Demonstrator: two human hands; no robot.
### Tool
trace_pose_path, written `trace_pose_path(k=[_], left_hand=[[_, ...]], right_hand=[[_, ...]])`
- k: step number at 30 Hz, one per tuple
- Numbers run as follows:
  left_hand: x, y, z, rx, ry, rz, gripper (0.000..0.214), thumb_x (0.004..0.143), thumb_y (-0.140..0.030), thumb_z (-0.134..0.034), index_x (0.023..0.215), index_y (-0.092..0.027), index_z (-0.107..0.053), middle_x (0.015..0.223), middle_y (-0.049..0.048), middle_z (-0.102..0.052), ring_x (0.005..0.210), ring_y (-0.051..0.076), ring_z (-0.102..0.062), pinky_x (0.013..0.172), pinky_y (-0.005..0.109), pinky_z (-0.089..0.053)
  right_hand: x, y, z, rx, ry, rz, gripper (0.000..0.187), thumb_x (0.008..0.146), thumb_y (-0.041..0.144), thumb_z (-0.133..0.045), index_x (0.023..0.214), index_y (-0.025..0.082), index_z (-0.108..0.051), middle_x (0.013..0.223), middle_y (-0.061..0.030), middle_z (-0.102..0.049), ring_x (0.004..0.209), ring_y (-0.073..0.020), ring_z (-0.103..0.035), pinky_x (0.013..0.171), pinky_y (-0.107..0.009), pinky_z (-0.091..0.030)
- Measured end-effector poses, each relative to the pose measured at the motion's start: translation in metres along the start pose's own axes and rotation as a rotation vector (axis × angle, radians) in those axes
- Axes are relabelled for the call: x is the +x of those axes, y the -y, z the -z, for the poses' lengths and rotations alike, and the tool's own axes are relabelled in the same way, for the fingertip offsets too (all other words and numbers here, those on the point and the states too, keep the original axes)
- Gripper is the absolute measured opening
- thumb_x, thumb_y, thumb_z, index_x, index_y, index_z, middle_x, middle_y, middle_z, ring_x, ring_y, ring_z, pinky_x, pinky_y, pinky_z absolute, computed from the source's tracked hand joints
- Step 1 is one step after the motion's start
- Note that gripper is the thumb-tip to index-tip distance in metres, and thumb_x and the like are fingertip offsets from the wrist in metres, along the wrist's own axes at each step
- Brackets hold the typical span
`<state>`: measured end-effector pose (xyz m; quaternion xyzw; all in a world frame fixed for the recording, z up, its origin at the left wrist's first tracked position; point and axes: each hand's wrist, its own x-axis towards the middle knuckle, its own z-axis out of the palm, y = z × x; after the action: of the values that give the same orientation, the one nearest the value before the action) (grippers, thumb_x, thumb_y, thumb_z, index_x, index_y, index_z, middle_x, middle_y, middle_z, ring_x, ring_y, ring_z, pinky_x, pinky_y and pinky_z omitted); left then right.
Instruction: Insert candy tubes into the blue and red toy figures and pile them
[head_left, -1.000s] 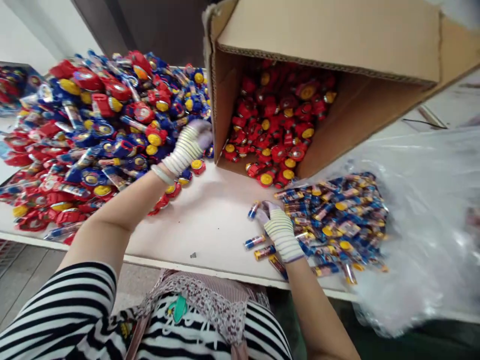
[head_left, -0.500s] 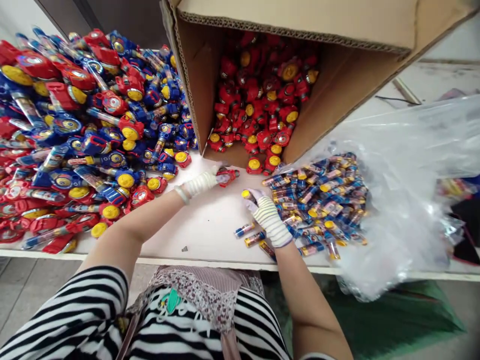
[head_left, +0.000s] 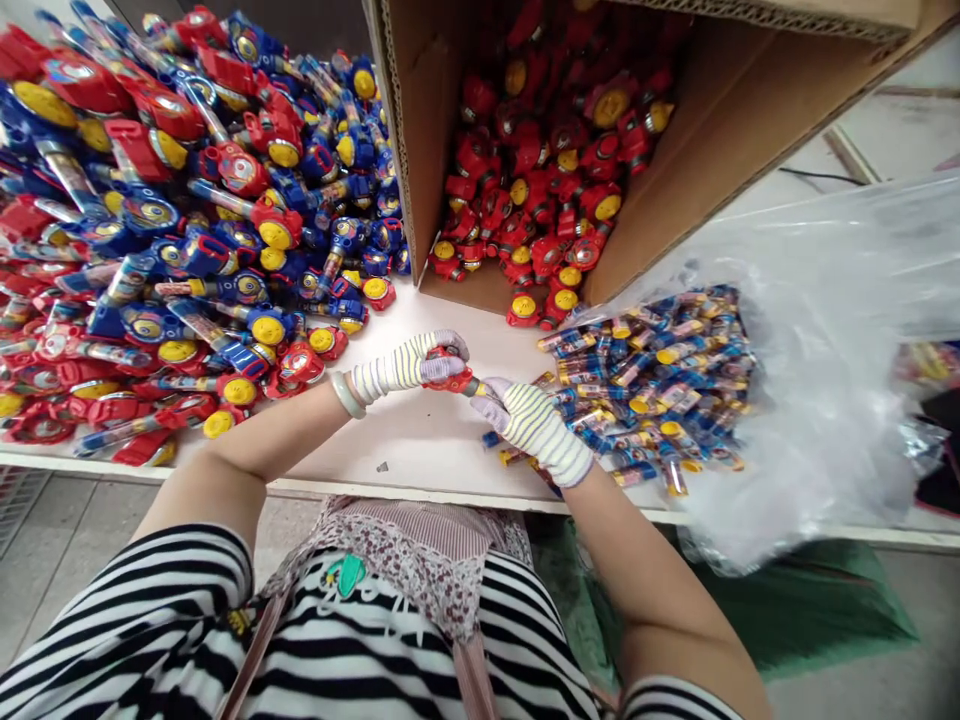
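Gloved hands [head_left: 409,362], red toy [head_left: 448,368] held between them

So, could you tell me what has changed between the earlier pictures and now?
The left hand moved from the heaped toys and took a red plastic toy piece, then met the right hand, which holds a slim printed tube against it. The brown cardboard box and the heaped toys stayed put.
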<state>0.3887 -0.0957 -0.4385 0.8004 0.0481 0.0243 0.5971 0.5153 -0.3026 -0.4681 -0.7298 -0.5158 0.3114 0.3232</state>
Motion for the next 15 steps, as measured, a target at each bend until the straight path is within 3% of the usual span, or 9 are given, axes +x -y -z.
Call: trace_pose_path(k=[2,4,5,8,9,11,15], left_hand=[[0.001,-0.007,-0.002,0.025,0.105,-0.03,0.045,0.09,-0.057,-0.068,0.104,-0.015,-0.065,0.099,0.0087,-0.068,0.089,0.019,-0.063,0.082,0.03,-0.052],[0.003,-0.009,-0.002,0.06,0.122,-0.022,0.044,0.088,-0.054,-0.071,0.108,-0.015,-0.064,0.103,0.0094,-0.068,0.091,0.019,-0.064,0.084,0.03,-0.053],[0.004,-0.009,-0.001,0.086,0.084,0.001,0.046,0.088,-0.055,-0.071,0.108,-0.015,-0.064,0.103,0.0096,-0.068,0.091,0.02,-0.064,0.083,0.031,-0.053],[0.004,-0.006,0.001,0.132,-0.075,0.093,0.048,0.09,-0.061,-0.065,0.101,-0.014,-0.063,0.096,0.0092,-0.067,0.084,0.02,-0.063,0.077,0.031,-0.052],[0.002,-0.006,0.001,0.114,-0.102,0.101,0.049,0.091,-0.062,-0.064,0.099,-0.014,-0.063,0.093,0.0088,-0.067,0.082,0.019,-0.063,0.076,0.031,-0.052],[-0.004,-0.006,-0.001,0.035,-0.097,0.076,0.048,0.09,-0.062,-0.065,0.098,-0.014,-0.064,0.093,0.0084,-0.067,0.082,0.019,-0.063,0.076,0.03,-0.053],[-0.019,-0.015,-0.001,-0.035,0.024,0.04,0.048,0.083,-0.06,-0.075,0.1,-0.016,-0.067,0.098,0.0092,-0.067,0.087,0.021,-0.066,0.079,0.03,-0.055]], right_hand=[[-0.007,-0.006,-0.012,0.3,0.133,-0.063,0.068,0.099,0.071,-0.029,0.095,0.016,-0.068,0.065,-0.0023,-0.057,0.053,-0.0157,-0.051,0.054,-0.028,-0.041],[-0.007,-0.009,-0.02,0.443,0.164,-0.141,0.078,0.099,0.073,-0.014,0.095,0.016,-0.067,0.059,0.0005,-0.05,0.045,-0.0135,-0.04,0.047,-0.027,-0.036],[-0.006,-0.008,-0.02,0.441,0.122,-0.165,0.077,0.098,0.075,-0.016,0.098,0.016,-0.067,0.063,-0.0012,-0.053,0.048,-0.0141,-0.043,0.049,-0.027,-0.038],[0.0,-0.001,-0.014,0.237,-0.115,-0.192,0.06,0.089,0.074,-0.049,0.101,0.018,-0.065,0.089,-0.0104,-0.065,0.073,-0.0202,-0.058,0.064,-0.03,-0.046],[0.0,0.002,-0.013,0.195,-0.134,-0.195,0.054,0.086,0.071,-0.057,0.1,0.019,-0.064,0.091,-0.0108,-0.065,0.076,-0.021,-0.058,0.067,-0.03,-0.046],[-0.003,0.008,-0.017,0.292,-0.035,-0.215,0.048,0.089,0.067,-0.055,0.094,0.019,-0.062,0.076,-0.0055,-0.06,0.066,-0.0176,-0.054,0.061,-0.028,-0.043],[-0.008,0.015,-0.054,0.899,0.459,-0.257,0.065,0.097,0.073,-0.017,0.081,0.022,-0.054,0.045,0.0113,-0.021,0.037,-0.0106,-0.017,0.04,-0.024,-0.026]])
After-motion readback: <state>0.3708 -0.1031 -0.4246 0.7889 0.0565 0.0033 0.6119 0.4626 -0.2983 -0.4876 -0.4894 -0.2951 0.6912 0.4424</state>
